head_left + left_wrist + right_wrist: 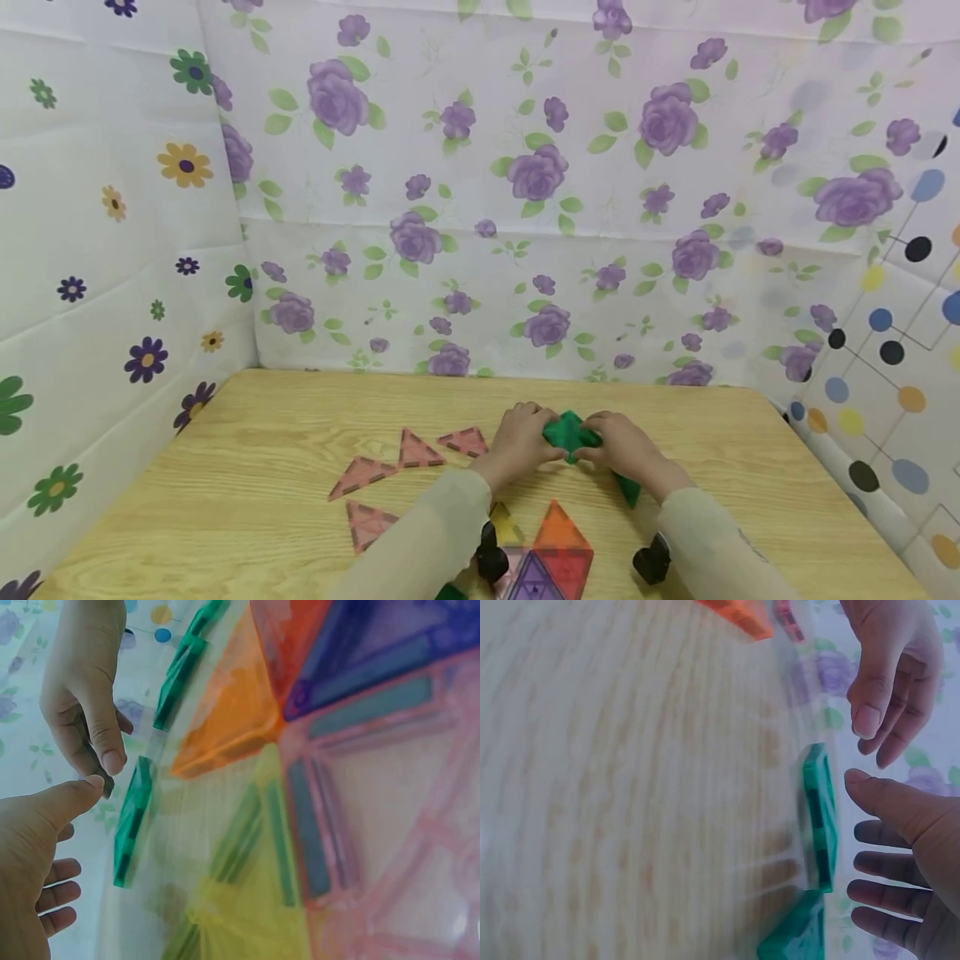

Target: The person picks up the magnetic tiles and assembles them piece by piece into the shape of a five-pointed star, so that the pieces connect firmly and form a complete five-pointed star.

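Observation:
In the head view my left hand [521, 440] and right hand [628, 446] face each other around green see-through magnetic tiles [571, 435] that look like a diamond. The left wrist view shows my left hand [26, 844] with fingers apart and its thumb tip touching a thin dark edge. My right hand [86, 682] pinches that dark edge, probably a green tile, between thumb and finger. In the right wrist view the fingers of my right hand [919, 847] look fairly straight, and the held piece is hidden. More green tiles [821, 817] are close by on the table.
An orange tile [561, 533], a yellow tile [506, 527], a red tile [572, 571] and purple and pink pieces lie joined at the near edge. Several loose pale red tiles [363, 475] lie to the left. Flowered cloth [465, 208] backs the wooden table [247, 483].

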